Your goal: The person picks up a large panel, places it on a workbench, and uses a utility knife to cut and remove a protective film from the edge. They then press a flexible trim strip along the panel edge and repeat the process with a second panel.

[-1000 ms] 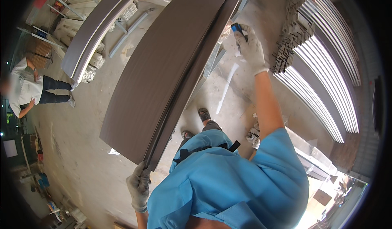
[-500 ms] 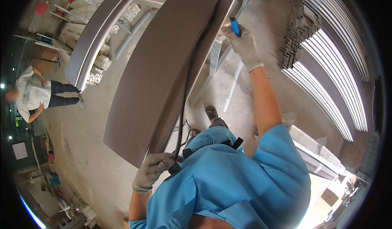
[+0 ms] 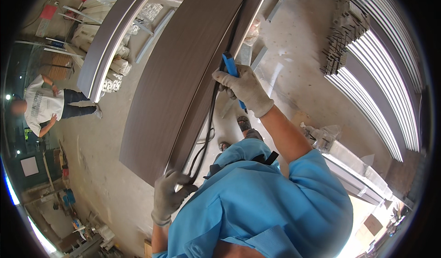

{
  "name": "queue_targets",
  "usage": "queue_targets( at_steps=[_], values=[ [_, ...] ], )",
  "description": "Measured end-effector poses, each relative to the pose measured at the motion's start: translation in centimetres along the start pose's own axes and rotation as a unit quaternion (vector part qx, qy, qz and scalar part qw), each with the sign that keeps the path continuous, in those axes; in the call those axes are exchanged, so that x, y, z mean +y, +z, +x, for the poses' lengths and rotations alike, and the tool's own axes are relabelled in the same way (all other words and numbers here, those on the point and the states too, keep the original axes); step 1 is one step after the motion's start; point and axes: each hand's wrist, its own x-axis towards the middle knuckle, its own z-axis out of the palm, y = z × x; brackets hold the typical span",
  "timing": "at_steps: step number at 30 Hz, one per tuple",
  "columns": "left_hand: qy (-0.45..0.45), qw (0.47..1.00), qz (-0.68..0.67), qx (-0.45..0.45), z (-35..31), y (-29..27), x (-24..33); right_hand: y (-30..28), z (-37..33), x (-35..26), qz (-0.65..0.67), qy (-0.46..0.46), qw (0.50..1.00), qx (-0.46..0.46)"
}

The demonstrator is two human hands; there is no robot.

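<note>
My left hand (image 3: 170, 197), in a light work glove, is closed on the lower end of a black flexible strip (image 3: 210, 120) near the panel's near corner. The strip runs up along the edge of a long dark brown panel (image 3: 177, 74) and lies over its far part. My right hand (image 3: 245, 90), also gloved, grips a blue-handled utility knife (image 3: 230, 65) just right of the panel's edge. Its fingertips touch or nearly touch the strip. Whether the knife's blade is out, I cannot tell.
A second long panel (image 3: 110, 46) stands to the left, near wrapped bundles. Stacked pale-edged panels (image 3: 376, 83) lie at the right. Metal supports (image 3: 257, 58) stand under my panel's right side. At the far left a person in a white shirt (image 3: 46, 102) stands.
My right hand has come nearer and to the left with the knife, from beyond the panel's edge to beside the strip. My left hand has shifted slightly, still holding the strip.
</note>
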Motion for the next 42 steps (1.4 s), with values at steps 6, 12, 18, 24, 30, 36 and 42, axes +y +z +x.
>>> queue_targets(
  at_steps=[6,12,18,24,30,36,42],
  values=[
    [0.039,0.976,-0.205,0.059,11.5,2.8,1.4,-0.6,-0.2,-0.3,0.115,-0.001,0.992,-0.057],
    [0.027,0.933,-0.357,-0.032,17.0,3.3,3.7,-1.4,-0.3,-0.2,0.110,-0.016,0.992,-0.061],
    [-0.037,0.962,-0.250,-0.106,17.2,2.0,3.5,-1.9,-0.3,0.9,0.132,0.001,0.987,-0.090],
    [0.019,0.993,0.040,0.109,16.0,4.1,2.7,-2.6,0.4,1.8,-0.131,-0.215,0.968,-0.006],
    [0.129,0.927,0.308,0.171,16.1,4.1,1.2,-8.7,3.5,-0.3,-0.339,-0.123,0.915,0.182],
    [0.152,0.903,0.380,0.130,16.4,3.6,0.9,-13.2,9.6,-3.7,-0.448,-0.159,0.840,0.262],
    [0.131,0.967,0.198,0.093,16.1,2.9,2.1,-13.9,11.7,-4.9,-0.418,-0.141,0.850,0.289]
  ],
)
